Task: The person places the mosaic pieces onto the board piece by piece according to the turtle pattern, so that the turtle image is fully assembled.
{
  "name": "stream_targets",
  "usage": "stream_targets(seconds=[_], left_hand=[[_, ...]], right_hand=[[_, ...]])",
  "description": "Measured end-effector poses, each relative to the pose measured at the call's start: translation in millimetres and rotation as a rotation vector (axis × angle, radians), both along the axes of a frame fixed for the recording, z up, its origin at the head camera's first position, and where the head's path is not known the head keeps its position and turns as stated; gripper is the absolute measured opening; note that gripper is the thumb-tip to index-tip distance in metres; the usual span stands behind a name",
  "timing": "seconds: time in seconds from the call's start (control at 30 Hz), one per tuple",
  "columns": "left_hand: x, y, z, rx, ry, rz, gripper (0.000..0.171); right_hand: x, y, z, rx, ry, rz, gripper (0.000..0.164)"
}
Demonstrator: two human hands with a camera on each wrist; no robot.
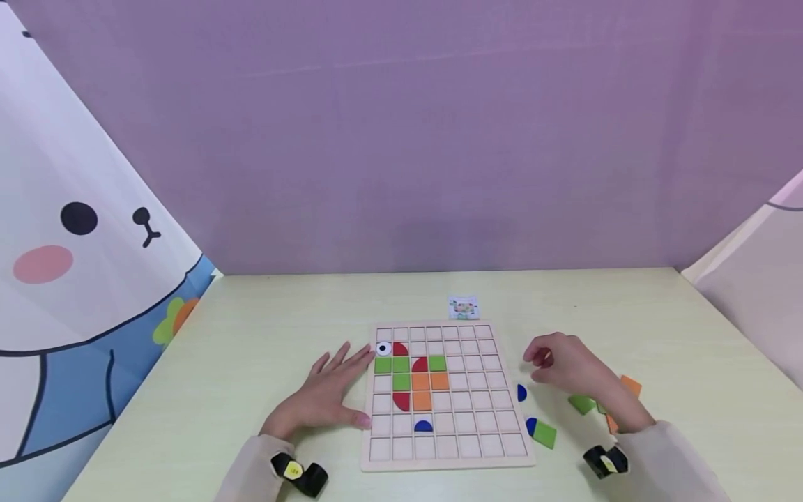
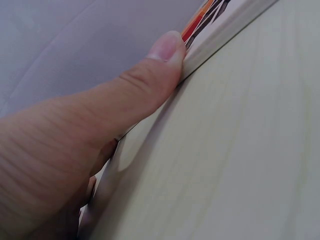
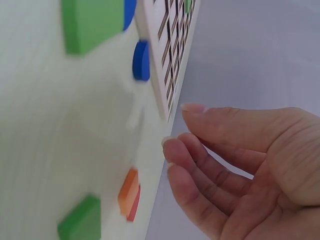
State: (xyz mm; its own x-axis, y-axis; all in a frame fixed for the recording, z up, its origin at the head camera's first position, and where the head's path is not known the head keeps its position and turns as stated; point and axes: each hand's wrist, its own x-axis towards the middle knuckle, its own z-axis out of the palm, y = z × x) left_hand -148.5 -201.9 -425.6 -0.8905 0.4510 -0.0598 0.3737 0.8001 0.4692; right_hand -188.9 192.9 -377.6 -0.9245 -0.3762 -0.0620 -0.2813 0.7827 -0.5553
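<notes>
A white-framed grid board [image 1: 448, 464] lies on the table. Its cells hold green squares [image 1: 401, 364], orange squares [image 1: 422, 401], red rounded pieces [image 1: 400, 349], a white eye piece [image 1: 383, 348] and a blue half circle [image 1: 423, 426]. My left hand [image 1: 329, 394] is spread at the board's left side, thumb against its edge in the left wrist view. Right of the board, my right hand [image 1: 567, 362] hovers with fingers loosely bent. A gap shows between thumb and fingertips in the right wrist view, with nothing held. The nearest loose piece is a blue half circle [image 1: 522, 393].
Beside the board's lower right corner lie a green square [image 1: 544, 435] and a blue piece [image 1: 531, 427]. More green [image 1: 582, 404] and orange pieces [image 1: 631, 385] lie around the right forearm, partly hidden. A small picture card [image 1: 463, 307] sits behind the board.
</notes>
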Motion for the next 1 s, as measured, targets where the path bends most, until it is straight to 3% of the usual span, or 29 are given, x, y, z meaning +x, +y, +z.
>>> stream_targets(seconds=[0.47,1.0], left_hand=[[-1.1,1,-2.5,-0.008,-0.01,0.013,0.108],[0.6,1,1.0,0.011,-0.026,0.022,0.106]], right_hand=[[-7.4,42,-7.8,0.023,0.03,-0.011,0.017],[-17.9,47,-17.6,0.022,0.007,-0.067,0.03]])
